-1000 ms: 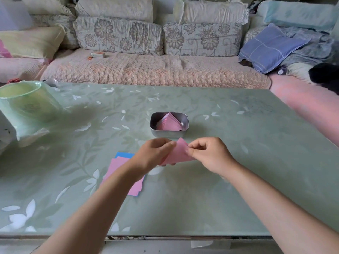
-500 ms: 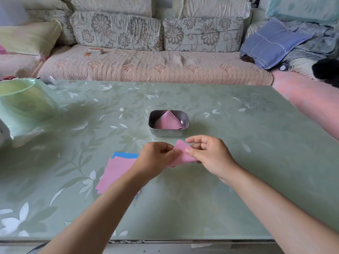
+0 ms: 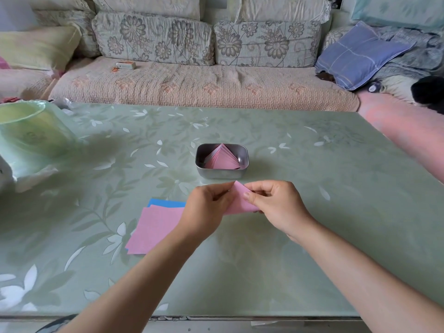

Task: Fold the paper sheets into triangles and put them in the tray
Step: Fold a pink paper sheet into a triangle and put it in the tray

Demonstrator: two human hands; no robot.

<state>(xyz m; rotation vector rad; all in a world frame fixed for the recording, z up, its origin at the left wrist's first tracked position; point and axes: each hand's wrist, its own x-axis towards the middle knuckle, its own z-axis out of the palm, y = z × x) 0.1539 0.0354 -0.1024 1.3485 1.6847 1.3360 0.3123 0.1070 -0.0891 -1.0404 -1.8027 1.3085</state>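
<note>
Hands pinching pink sheet (image 3: 240,200) (folded), tray (image 3: 222,173) beyond

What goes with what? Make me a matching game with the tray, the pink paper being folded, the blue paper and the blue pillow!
Things:
1. tray
2. pink paper
3. blue paper
4. pillow

Places:
A. on the sofa
B. under the pink pile
C. on the table, holding folded triangles
D. pinched between the left hand and the right hand

Pairs: 1-C, 2-D, 3-B, 4-A
</note>
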